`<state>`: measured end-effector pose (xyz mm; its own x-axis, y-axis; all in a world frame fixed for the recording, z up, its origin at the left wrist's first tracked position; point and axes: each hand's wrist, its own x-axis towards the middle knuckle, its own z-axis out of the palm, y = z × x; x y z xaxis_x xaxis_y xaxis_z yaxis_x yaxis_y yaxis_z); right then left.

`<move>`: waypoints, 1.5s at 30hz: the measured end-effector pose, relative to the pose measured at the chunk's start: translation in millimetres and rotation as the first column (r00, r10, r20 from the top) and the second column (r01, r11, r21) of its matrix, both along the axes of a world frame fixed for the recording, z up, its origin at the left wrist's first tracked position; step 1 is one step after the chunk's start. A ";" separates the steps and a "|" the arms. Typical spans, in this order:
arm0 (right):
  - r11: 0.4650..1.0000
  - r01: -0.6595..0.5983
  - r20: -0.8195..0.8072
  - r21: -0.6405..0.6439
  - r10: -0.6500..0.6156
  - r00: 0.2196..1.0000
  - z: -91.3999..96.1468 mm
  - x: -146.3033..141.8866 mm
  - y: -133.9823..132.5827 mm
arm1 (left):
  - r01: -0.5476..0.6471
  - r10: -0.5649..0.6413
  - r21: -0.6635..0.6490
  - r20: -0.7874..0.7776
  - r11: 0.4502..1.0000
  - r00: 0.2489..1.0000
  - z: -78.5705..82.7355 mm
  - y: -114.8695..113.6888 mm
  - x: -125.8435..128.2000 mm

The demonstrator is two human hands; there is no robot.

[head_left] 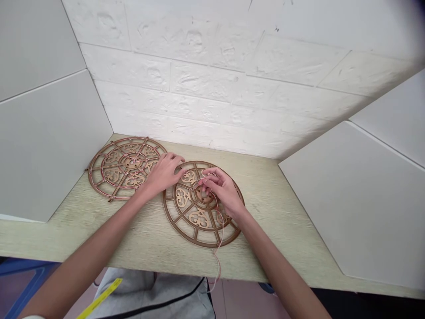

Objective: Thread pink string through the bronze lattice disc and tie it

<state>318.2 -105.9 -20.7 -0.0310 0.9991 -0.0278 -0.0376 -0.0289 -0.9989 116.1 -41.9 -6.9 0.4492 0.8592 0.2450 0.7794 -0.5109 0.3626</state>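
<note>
A round brown openwork disc [198,218] with scroll cut-outs lies flat on the table before me. My right hand [222,190] is over its hub, thumb and fingers closed on a thin pink-and-white cord [219,261]. From there the cord runs down across the disc and hangs over the table's front edge. At the disc's upper left rim rests my left hand [165,172], fingers apart and slightly bent, with nothing visible in it. Left of it lies a similar openwork disc [111,170] with reddish cord along its rings and spokes; the left hand and forearm cover its right part.
The pale wooden table [265,221] ends at a white brick-patterned wall [206,79]. Grey panels stand at the left [43,146] and right [375,212]. Below the front edge are grey cloth [133,292], a yellow strip [101,299] and a blue plastic object [23,283].
</note>
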 end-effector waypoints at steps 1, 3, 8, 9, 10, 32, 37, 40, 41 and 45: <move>1.000 0.005 0.016 0.008 -0.005 1.000 -0.5 0.6 0.6 | 0.040 -0.041 0.011 0.028 0.999 0.999 1.0 0.0 0.3; 1.000 0.014 0.052 0.021 -0.015 0.999 -0.4 1.8 1.4 | 0.134 -0.132 -0.011 0.102 0.991 0.986 3.0 -0.5 2.3; 0.999 -0.006 0.094 0.047 0.002 0.996 2.5 3.7 1.9 | 0.319 -0.244 -0.193 0.332 0.928 0.911 4.9 -4.0 10.7; 0.998 -0.006 0.113 0.057 -0.001 0.994 2.4 3.9 2.0 | 0.342 -0.246 -0.230 0.363 0.911 0.899 5.0 -4.7 11.9; 0.998 -0.002 0.138 0.069 -0.007 0.990 1.9 4.2 2.3 | 0.362 -0.245 -0.266 0.387 0.894 0.889 5.0 -5.3 12.7; 0.932 0.007 0.189 0.363 -0.081 0.979 10.4 3.0 -4.2 | 0.536 0.043 -0.452 0.791 0.713 0.610 -0.2 -13.0 24.6; 0.961 -0.022 0.100 0.274 -0.005 0.995 12.7 4.1 -4.8 | 0.545 0.045 -0.425 0.816 0.722 0.576 -1.9 -11.1 25.7; 0.968 -0.022 0.097 0.250 -0.003 0.995 11.1 6.2 -3.0 | 0.546 0.044 -0.434 0.809 0.716 0.586 -2.2 -11.3 25.0; 0.967 -0.018 0.112 0.253 -0.011 0.994 10.4 7.0 -2.5 | 0.549 0.043 -0.439 0.807 0.711 0.589 -2.3 -11.5 24.5; 0.924 -0.009 0.279 0.382 -0.106 0.954 7.2 8.4 -3.1 | 0.532 0.009 -0.432 0.782 0.728 0.623 -1.3 -12.0 23.6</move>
<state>326.6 -109.0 -13.4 -0.0302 0.9370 0.3481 0.2622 0.3435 -0.9018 139.8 -53.9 -8.2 0.5967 0.7974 0.0900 0.0059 -0.1165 0.9932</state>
